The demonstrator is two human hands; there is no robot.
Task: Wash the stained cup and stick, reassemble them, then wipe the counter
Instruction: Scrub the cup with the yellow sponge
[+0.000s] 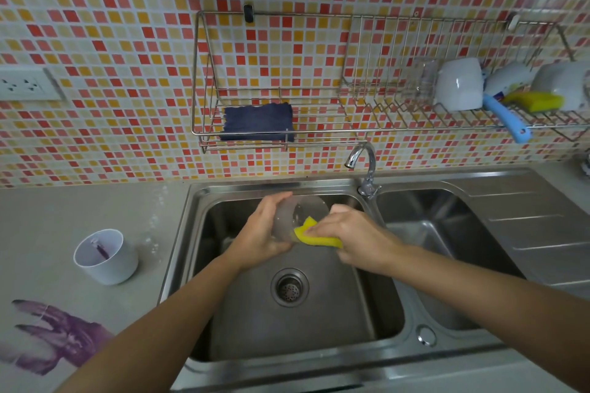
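Observation:
Over the left sink basin (242, 322) my left hand (261, 233) grips a clear, frosted cup (297, 210) lying on its side, mouth to the right. My right hand (354, 238) presses a yellow sponge (314, 234) against the cup's rim. On the counter to the left stands a white cup (107, 257) with purple stains and a small purple-stained stick inside. A purple smear (60, 337) covers the counter at the lower left.
The faucet (364, 166) rises between the two basins, with the right basin (440, 233) and a drainboard beyond. A wall rack holds a dark blue cloth (258, 121); further right hang white cups (459, 84), another yellow sponge and a blue-handled brush (507, 121). A wall socket (22, 84) sits far left.

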